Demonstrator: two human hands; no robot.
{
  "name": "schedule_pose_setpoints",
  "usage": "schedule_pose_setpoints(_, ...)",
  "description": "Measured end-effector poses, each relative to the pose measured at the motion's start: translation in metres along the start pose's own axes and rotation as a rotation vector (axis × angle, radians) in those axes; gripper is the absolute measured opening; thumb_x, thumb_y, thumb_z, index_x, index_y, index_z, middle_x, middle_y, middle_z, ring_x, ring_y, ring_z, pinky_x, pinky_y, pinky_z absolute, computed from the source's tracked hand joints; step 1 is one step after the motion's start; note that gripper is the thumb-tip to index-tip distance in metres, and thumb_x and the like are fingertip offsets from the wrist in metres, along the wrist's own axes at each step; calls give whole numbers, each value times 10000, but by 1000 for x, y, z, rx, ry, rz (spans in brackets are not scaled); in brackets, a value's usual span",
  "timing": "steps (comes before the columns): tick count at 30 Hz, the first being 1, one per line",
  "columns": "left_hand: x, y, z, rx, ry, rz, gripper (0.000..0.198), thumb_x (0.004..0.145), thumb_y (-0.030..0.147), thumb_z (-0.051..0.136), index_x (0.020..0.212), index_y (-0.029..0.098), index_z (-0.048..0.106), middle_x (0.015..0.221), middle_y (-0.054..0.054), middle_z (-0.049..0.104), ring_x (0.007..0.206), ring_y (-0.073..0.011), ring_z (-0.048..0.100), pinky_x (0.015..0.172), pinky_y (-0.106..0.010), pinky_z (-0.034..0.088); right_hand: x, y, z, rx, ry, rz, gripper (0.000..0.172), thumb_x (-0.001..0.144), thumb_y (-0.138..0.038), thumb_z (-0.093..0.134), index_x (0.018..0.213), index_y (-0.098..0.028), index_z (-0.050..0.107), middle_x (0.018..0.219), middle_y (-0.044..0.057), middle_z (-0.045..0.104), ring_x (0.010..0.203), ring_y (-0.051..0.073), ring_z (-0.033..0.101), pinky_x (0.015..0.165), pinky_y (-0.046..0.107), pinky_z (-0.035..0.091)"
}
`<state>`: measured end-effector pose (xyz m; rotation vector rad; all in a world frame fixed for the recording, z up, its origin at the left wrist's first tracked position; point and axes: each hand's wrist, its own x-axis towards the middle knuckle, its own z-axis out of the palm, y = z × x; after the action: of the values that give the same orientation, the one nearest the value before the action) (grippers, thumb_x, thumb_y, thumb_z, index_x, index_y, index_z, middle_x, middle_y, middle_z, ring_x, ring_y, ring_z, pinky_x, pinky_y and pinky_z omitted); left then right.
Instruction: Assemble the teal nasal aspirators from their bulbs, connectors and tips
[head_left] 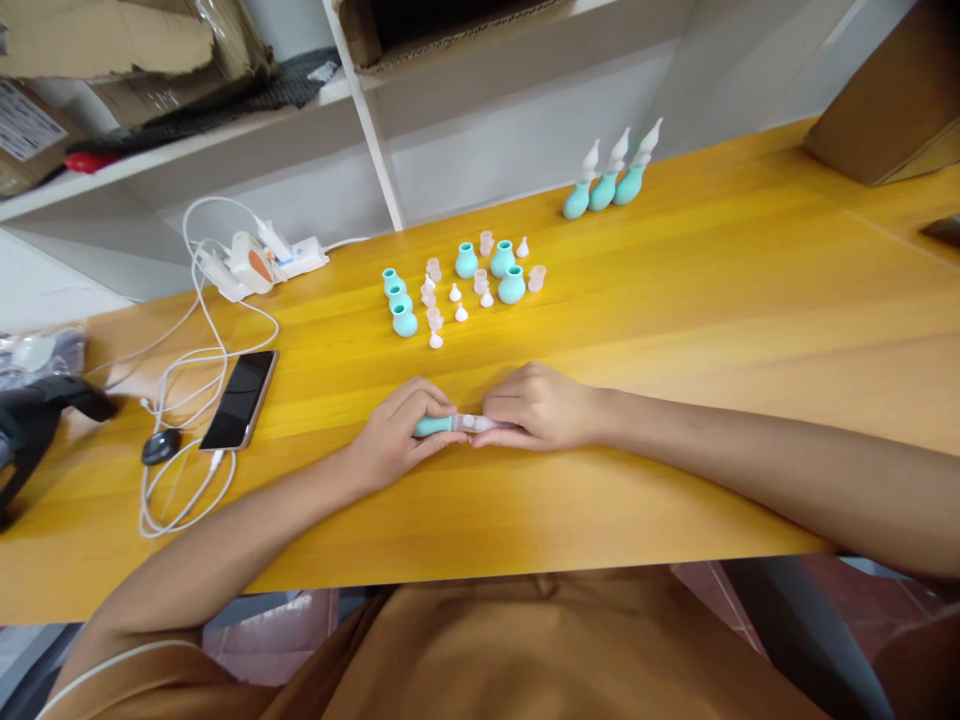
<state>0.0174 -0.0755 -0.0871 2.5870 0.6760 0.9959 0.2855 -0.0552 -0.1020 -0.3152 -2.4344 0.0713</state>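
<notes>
My left hand is closed around the teal bulb of a small aspirator lying sideways on the yellow table. My right hand is closed on the clear pink tip part at the bulb's mouth; the two parts meet between my hands. Beyond my hands lie several loose teal bulbs, clear pink collars and small white tips. Three assembled aspirators stand upright at the back.
A black phone lies at the left, with white cables looping to a power strip. A small black object sits beside the phone. A white shelf unit with cardboard backs the table; a brown box is at far right.
</notes>
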Motion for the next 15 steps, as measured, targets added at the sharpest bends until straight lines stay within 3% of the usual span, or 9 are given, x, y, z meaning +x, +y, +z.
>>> schedule_pose_setpoints(15,-2,2,-1,-7,-9,17,251,989,369,790,1085,212,620,1036,-57,729,909,-177,736,751,-301,594,2,-8,3,135,-30,50,504,1142,-503,536,760,-182,610,634,1,608,577,124,525,596,295,295)
